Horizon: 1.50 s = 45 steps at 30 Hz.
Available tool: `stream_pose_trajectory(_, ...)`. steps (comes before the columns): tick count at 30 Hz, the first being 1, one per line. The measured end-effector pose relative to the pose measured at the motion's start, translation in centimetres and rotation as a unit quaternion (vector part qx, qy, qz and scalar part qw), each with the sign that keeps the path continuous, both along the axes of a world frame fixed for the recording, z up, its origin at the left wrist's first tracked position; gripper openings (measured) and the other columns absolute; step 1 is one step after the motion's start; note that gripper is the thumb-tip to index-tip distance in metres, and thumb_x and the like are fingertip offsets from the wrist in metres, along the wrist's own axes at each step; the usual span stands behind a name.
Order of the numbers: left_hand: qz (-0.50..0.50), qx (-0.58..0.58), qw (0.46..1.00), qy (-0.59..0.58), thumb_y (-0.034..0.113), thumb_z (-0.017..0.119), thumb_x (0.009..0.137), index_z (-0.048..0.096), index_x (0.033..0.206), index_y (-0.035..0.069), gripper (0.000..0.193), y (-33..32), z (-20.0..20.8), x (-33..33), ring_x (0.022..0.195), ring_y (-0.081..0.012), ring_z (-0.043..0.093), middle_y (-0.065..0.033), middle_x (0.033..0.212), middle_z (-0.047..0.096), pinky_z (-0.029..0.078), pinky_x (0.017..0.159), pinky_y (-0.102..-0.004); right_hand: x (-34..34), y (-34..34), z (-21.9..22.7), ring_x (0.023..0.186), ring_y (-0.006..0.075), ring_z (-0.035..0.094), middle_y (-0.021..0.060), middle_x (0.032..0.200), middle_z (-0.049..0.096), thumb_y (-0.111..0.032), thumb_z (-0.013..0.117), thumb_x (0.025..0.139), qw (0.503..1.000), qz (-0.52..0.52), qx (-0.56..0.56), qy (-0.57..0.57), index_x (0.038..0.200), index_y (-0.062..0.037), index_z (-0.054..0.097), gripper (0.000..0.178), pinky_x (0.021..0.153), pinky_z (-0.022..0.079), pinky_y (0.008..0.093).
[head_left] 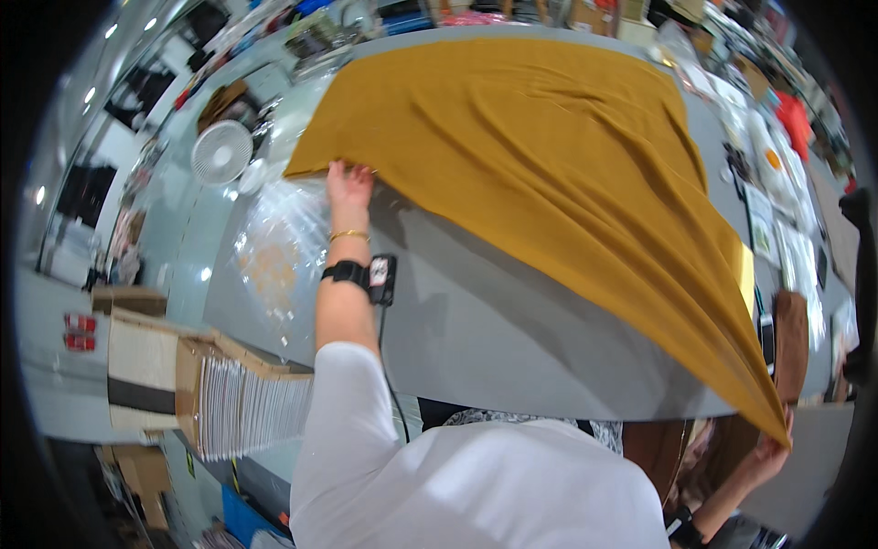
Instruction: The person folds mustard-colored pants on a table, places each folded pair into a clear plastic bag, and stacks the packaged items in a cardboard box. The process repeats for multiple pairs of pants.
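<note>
A large mustard-yellow cloth [549,156] lies spread over a grey table [476,320], creased in long folds toward the lower right. My left hand [348,186] reaches far out and pinches the cloth's near-left edge against the table. My right hand [766,457] grips the cloth's near-right corner, lifted off the table's edge and pulled taut. A gold bangle and a black wrist strap with a small device [370,274] sit on my left forearm.
Clear plastic wrapping [274,247] lies on the table left of my left hand. A white fan [220,153] stands beyond it. An open cardboard box [229,393] holds stacked sheets at lower left. Papers and clutter line the right side [777,183].
</note>
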<state>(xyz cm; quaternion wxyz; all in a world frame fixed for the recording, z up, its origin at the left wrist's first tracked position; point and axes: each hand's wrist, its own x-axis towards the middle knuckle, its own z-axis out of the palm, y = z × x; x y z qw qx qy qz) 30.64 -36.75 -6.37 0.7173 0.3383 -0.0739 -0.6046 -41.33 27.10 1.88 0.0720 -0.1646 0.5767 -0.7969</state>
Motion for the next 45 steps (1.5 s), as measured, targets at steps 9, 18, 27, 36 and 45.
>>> stream_pose_trajectory(9, -0.021, 0.144, 0.950, -0.275, 0.054, 0.076, 0.093, 0.060, 0.099, 0.002, 0.055, -2.4, 0.8, 1.3, 0.051, -0.0139, 0.045, -0.0058, 0.076, 0.055, 0.033, 0.041, -0.0272, -15.7, -5.6, -3.4, 0.120, 0.0190, 0.064, 0.0108, 0.131, 0.067, -0.012, 0.060, 0.107, 0.926, 0.063, 0.275, 0.249, 0.129, 0.0024, 0.066, 0.027, 0.106, 0.050, 0.0316)
stream_pose_trajectory(18, -0.006, 0.256, 0.713, -0.653, 0.059, 0.084, 0.079, 0.041, 0.131, -0.012, 0.098, -3.4, 0.5, -1.4, 0.062, -0.0219, 0.068, -0.0158, 0.088, 0.071, 0.056, 0.053, -0.0304, -16.6, -23.8, -3.4, 0.114, 0.0171, 0.063, 0.0091, 0.126, 0.067, -0.016, 0.058, 0.108, 0.906, 0.122, 0.280, 0.291, 0.136, 0.0023, 0.062, 0.034, 0.101, 0.050, 0.0302)
stream_pose_trajectory(27, -0.068, -0.116, 0.837, -0.530, 0.026, 0.062, 0.106, 0.070, 0.113, -0.001, 0.030, 0.8, 6.5, -6.6, 0.096, -0.0120, 0.068, -0.0027, 0.110, 0.075, 0.055, 0.086, -0.0287, 13.0, -43.5, 5.3, 0.111, 0.0172, 0.063, 0.0092, 0.120, 0.066, 0.005, 0.065, 0.096, 0.793, 0.433, 0.085, 0.421, 0.113, 0.0037, 0.067, 0.017, 0.097, 0.048, 0.0260)
stream_pose_trajectory(36, -0.483, -0.304, 0.678, -0.464, 0.022, 0.054, 0.112, 0.069, 0.121, 0.000, 0.028, 11.7, 17.8, -16.1, 0.099, -0.0025, 0.056, 0.0075, 0.110, 0.066, 0.045, 0.091, -0.0203, 30.4, -47.6, 13.6, 0.091, 0.0207, 0.072, 0.0119, 0.131, 0.070, 0.001, 0.072, 0.090, 0.583, 0.595, -0.012, 0.553, 0.093, 0.0061, 0.070, 0.006, 0.076, 0.057, 0.0311)
stream_pose_trajectory(45, -0.190, -0.328, 0.710, -0.593, 0.027, 0.081, 0.090, 0.061, 0.124, -0.004, 0.050, 25.1, 11.4, -24.1, 0.096, -0.0209, 0.066, -0.0131, 0.110, 0.066, 0.053, 0.091, -0.0321, 27.8, -43.4, 15.5, 0.089, 0.0134, 0.071, 0.0046, 0.109, 0.067, -0.003, 0.070, 0.099, 0.705, 0.610, 0.013, 0.362, 0.101, 0.0047, 0.071, 0.008, 0.079, 0.060, 0.0259)
